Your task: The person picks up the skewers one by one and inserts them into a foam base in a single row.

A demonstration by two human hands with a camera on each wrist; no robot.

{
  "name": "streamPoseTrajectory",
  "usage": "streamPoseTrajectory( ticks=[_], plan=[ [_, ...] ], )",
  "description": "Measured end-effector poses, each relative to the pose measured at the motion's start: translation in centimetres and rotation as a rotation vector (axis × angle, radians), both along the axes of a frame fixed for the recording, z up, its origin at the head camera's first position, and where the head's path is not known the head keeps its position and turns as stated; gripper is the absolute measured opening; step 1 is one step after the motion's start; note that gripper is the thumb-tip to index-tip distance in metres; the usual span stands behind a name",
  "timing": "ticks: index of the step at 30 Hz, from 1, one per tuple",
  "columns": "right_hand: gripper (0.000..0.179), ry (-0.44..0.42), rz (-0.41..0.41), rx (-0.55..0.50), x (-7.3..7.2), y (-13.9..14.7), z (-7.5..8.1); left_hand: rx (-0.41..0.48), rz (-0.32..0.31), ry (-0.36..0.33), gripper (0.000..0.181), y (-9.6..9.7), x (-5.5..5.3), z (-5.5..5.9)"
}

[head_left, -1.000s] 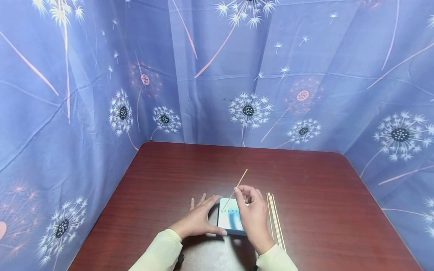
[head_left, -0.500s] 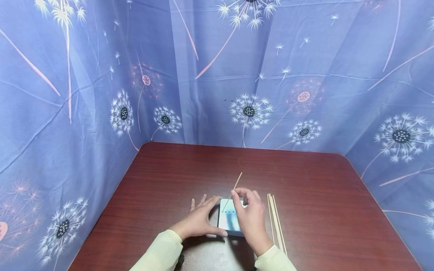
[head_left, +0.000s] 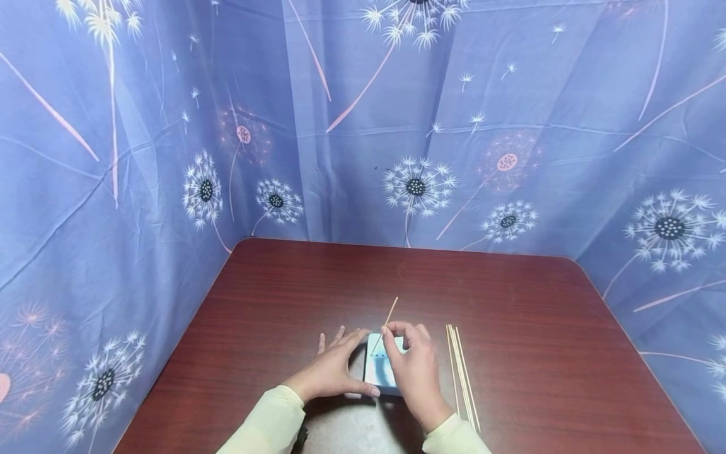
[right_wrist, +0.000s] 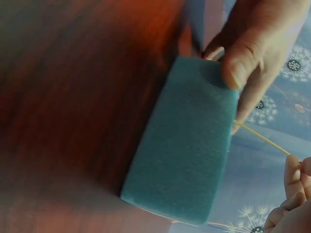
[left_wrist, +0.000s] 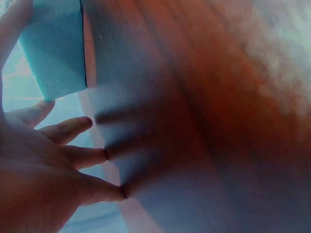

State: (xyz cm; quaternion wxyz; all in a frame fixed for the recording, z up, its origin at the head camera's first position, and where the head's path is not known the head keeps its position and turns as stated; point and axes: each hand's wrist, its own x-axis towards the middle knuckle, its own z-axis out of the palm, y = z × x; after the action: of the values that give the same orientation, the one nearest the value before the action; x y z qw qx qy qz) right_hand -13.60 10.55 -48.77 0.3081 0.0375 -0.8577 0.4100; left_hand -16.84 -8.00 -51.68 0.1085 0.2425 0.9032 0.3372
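A light blue block [head_left: 379,377] with a row of small holes in its top lies on the table. My left hand [head_left: 331,369] holds it by its left end, thumb on the near side and index finger at the far side, the other fingers spread. Between thumb and fingertips my right hand [head_left: 416,369] pinches a thin wooden skewer [head_left: 392,309]. The skewer leans up and away to the right, its lower tip at the leftmost hole. In the right wrist view the block's near face [right_wrist: 180,145] shows, with the skewer [right_wrist: 265,138] rising behind it.
Several more wooden skewers [head_left: 462,369] lie side by side on the dark red table [head_left: 539,340], right of my right hand. A blue curtain [head_left: 351,183] with dandelion prints hangs behind the table and along both sides.
My right hand has moved left and slightly down with the skewer, whose top end has dropped and swung left. My left hand and the block have stayed in place.
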Motion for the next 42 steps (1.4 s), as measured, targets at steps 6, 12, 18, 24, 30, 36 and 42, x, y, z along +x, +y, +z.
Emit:
streamPoseTrajectory(
  ticks=[6,12,18,24,30,36,42],
  plan=[
    [0.005,0.033,0.007,0.006,0.1,-0.2,-0.3,0.002,0.003,0.01,0.12,0.0,-0.1,0.0],
    [0.007,0.049,0.001,0.01,0.1,-0.1,-0.4,0.001,0.003,0.012,0.12,0.0,-0.1,-0.1],
    [0.016,0.062,0.006,-0.023,0.2,0.5,-0.5,0.009,0.003,0.006,0.118,-0.2,0.0,-0.1],
    [0.017,-0.034,-0.047,-0.019,0.4,1.9,-0.1,0.002,0.008,0.002,0.119,-0.4,0.0,-0.2],
    [0.017,-0.2,-0.125,0.006,0.0,4.5,0.3,-0.001,0.002,-0.001,0.12,-0.4,-0.1,-0.3],
    [0.027,-0.385,-0.191,0.076,-0.2,8.2,-0.1,-0.001,-0.01,-0.004,0.12,-0.2,-0.1,-0.4],
    [0.039,-0.577,-0.216,0.028,0.1,11.0,-0.4,0.001,-0.011,-0.006,0.119,-0.2,-0.1,-0.3]
  ],
)
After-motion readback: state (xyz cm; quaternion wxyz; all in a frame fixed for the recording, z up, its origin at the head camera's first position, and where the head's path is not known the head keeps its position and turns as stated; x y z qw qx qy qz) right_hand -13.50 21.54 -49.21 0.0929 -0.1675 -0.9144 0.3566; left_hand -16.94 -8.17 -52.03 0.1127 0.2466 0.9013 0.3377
